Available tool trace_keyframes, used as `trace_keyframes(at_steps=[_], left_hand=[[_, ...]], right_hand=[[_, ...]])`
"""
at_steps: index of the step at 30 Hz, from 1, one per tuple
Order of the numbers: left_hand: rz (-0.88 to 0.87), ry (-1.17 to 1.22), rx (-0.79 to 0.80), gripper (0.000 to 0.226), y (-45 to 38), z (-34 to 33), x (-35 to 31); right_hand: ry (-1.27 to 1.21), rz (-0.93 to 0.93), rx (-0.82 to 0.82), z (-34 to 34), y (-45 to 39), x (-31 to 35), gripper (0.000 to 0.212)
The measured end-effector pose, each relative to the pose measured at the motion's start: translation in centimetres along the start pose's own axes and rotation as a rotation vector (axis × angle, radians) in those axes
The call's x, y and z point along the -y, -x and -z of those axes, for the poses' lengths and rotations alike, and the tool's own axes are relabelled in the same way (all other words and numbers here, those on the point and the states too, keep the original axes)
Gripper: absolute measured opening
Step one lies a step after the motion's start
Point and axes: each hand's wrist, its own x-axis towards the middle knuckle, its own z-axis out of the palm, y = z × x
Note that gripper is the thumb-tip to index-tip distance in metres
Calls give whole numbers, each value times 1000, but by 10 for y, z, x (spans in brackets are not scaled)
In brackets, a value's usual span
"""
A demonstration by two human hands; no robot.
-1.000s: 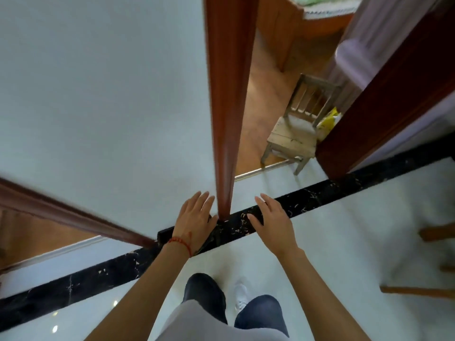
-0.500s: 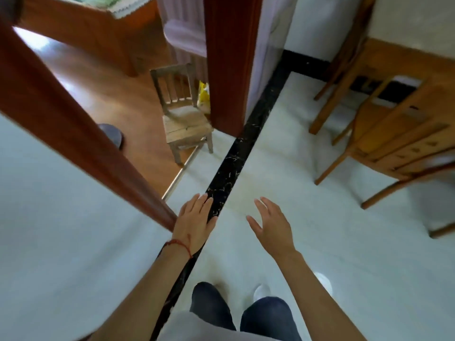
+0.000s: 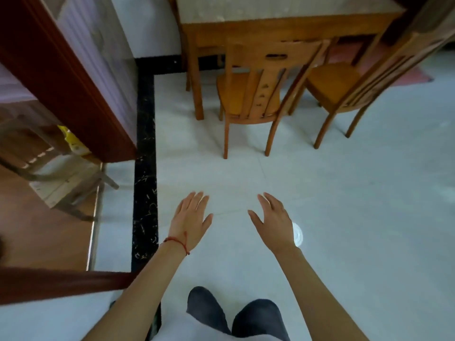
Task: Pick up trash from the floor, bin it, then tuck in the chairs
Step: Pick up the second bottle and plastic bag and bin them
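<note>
Two wooden chairs stand ahead at a wooden table (image 3: 283,25). The nearer chair (image 3: 256,94) faces the table with its back toward me, its seat partly under the table edge. The second chair (image 3: 344,87) stands to the right, pulled out and turned at an angle. My left hand (image 3: 190,221) and my right hand (image 3: 275,222) hover over the pale tiled floor, both empty with fingers spread. A red string circles my left wrist. No trash shows on the floor in front of me.
A dark red door frame (image 3: 66,77) and a black marble strip (image 3: 145,168) run along the left. Beyond the doorway stands a small low wooden chair (image 3: 61,183) with something yellow (image 3: 73,141) behind it. My white shoe (image 3: 298,233) peeks out under my right hand.
My view has swung right, away from the doorway and toward the table and chairs. Both hands stay held out, open and empty.
</note>
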Motion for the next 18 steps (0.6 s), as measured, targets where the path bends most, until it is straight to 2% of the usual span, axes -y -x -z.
trace_keyframes(at_steps=[3,6,11,18], left_hand=[[-100,-13,39,66,-15,-12,-47],[-208,-33,69,83,-28,-27,-97],[-390,-51,131,83,-48,-59,-182],[-674,-135,167,57,-69,-100,-291]], right_hand=[[-12,-118,-49,22,18,-43,51],[-43,-222,-96,39,39,-88,51],[-89,-418,-169,65,80,-161,50],[-101,-680,-272,96,143,-247,52]])
